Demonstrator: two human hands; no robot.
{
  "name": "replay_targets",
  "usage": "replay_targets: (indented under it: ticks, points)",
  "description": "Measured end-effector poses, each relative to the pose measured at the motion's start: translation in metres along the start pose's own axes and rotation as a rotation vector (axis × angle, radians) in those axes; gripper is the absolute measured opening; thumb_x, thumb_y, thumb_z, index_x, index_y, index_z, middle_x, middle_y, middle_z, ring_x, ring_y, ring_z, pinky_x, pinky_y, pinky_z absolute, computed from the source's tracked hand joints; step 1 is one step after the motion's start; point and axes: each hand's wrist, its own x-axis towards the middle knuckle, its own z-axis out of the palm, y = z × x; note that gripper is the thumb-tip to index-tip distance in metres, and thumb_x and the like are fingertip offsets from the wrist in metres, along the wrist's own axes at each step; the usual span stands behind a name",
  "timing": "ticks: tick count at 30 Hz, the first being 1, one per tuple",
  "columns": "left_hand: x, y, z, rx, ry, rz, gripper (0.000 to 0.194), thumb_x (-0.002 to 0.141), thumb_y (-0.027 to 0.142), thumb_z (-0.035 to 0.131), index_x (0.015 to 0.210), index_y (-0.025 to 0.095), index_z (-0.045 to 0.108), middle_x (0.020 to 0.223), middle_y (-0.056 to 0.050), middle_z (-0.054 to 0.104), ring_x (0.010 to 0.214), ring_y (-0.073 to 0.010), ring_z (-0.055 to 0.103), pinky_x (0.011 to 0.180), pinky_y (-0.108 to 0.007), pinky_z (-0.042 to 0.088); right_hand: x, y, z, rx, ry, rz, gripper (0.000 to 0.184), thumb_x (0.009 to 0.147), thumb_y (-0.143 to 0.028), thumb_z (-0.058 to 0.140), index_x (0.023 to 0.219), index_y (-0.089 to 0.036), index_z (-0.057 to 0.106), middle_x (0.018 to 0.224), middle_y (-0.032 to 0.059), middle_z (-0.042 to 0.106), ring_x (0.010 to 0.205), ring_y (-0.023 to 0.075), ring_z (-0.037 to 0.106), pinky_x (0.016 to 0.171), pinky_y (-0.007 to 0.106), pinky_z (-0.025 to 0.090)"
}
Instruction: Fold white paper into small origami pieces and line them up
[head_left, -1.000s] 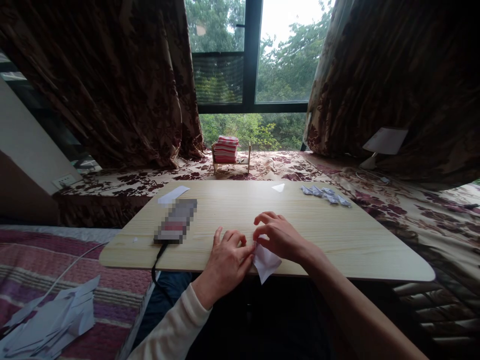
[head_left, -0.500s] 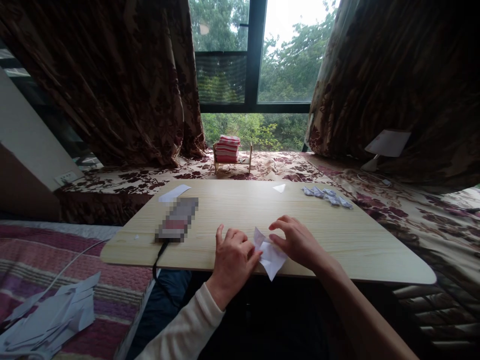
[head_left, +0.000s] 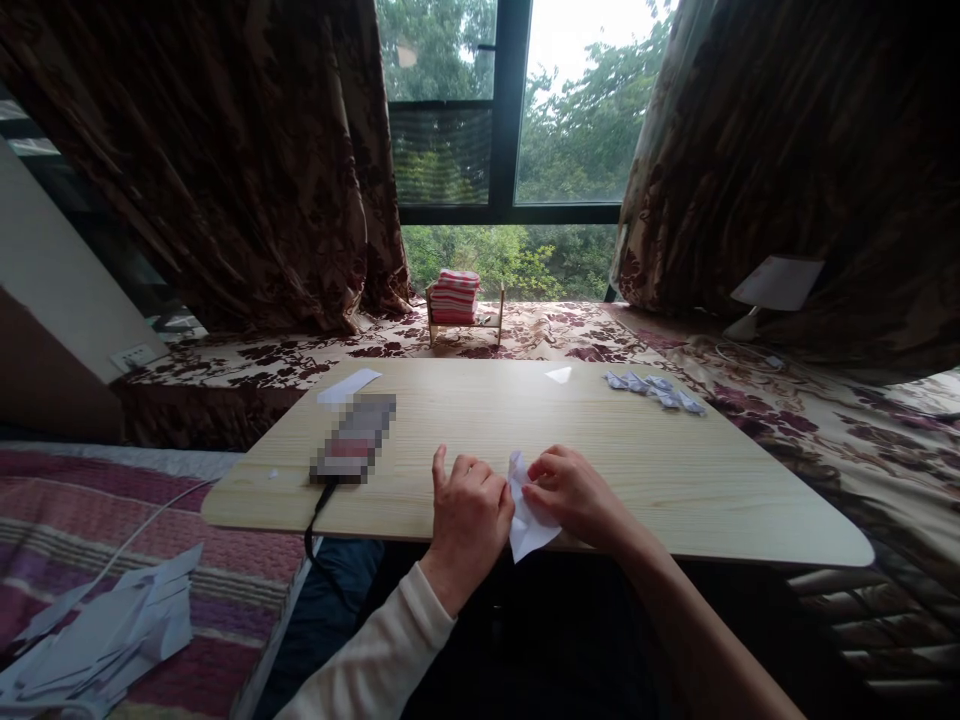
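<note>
A small sheet of white folded paper (head_left: 529,528) is between my two hands at the table's near edge, its pointed lower corner facing me. My left hand (head_left: 469,520) grips the paper's left side with thumb and fingertips, the index side turned towards it and the little finger raised. On the other side my right hand (head_left: 574,490) is closed in a pinch on the paper's upper right part. Fingers cover some of the folds.
The pale wooden table (head_left: 720,490) bears several folded paper pieces (head_left: 656,390), a small white paper triangle (head_left: 559,375), a paper strip (head_left: 349,386) and a blurred-out device (head_left: 354,440) with a black cable. Cut paper strips (head_left: 112,630) lie on the striped bedspread (head_left: 247,540).
My right hand has moved in to the left, its fingers closing on the paper. The paper has turned and looks narrower, and its lower point has shifted left.
</note>
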Motion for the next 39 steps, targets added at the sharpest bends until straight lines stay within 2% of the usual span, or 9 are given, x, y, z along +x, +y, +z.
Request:
replay_targets:
  ticks: [9,13,18,22,29,39]
  points:
    - [0.006,-0.008,-0.003,-0.132,-0.086,-0.139,0.018,0.084,0.019,0.053,0.069,0.019,0.064,0.079,-0.002,0.067,0.088,-0.0206,0.057,0.105,-0.052,0.023,-0.016,-0.012,0.002,-0.050,0.046,-0.031,0.012,0.080,-0.015,0.056,0.078,-0.021,0.066,0.083,0.0032,0.066,0.082,0.0193,0.058,0.071,0.028,0.041]
    - [0.007,-0.009,-0.003,-0.125,-0.086,-0.132,0.017,0.083,0.023,0.057,0.067,0.019,0.062,0.077,-0.002,0.065,0.088,-0.0208,0.056,0.105,-0.051,0.023,-0.020,-0.015,0.004,-0.076,0.056,-0.039,0.011,0.081,-0.016,0.055,0.076,-0.020,0.064,0.080,0.0028,0.066,0.078,0.0189,0.056,0.069,0.028,0.038]
    - [0.005,-0.008,-0.001,-0.129,-0.080,-0.135,0.011,0.081,0.025,0.061,0.071,0.020,0.064,0.077,-0.001,0.065,0.089,-0.0209,0.055,0.104,-0.050,0.023,-0.017,-0.018,0.007,-0.084,0.084,0.031,0.007,0.081,-0.022,0.058,0.077,-0.020,0.062,0.073,0.0020,0.064,0.072,0.0184,0.056,0.064,0.027,0.035]
    - [0.005,-0.009,0.002,-0.130,-0.067,-0.158,0.010,0.081,0.020,0.060,0.071,0.020,0.064,0.079,-0.001,0.066,0.089,-0.0209,0.056,0.103,-0.049,0.025,-0.012,-0.019,0.010,-0.062,0.084,0.071,0.014,0.079,-0.025,0.060,0.066,-0.020,0.060,0.064,0.0003,0.061,0.064,0.0167,0.054,0.057,0.026,0.032]
    - [0.004,-0.007,0.004,-0.077,-0.031,-0.171,0.011,0.081,0.021,0.061,0.070,0.019,0.063,0.076,-0.002,0.066,0.088,-0.0216,0.057,0.104,-0.050,0.025,-0.016,-0.016,0.015,0.001,0.122,0.012,0.011,0.084,-0.022,0.055,0.076,-0.020,0.064,0.077,0.0022,0.064,0.078,0.0186,0.057,0.068,0.027,0.039]
    - [0.003,-0.006,0.005,-0.058,-0.032,-0.147,0.011,0.081,0.019,0.059,0.071,0.019,0.063,0.078,-0.002,0.066,0.089,-0.0220,0.056,0.105,-0.051,0.025,-0.020,-0.016,0.017,0.049,0.132,-0.034,0.013,0.086,-0.022,0.056,0.082,-0.023,0.068,0.082,0.0014,0.065,0.081,0.0179,0.057,0.074,0.028,0.042]
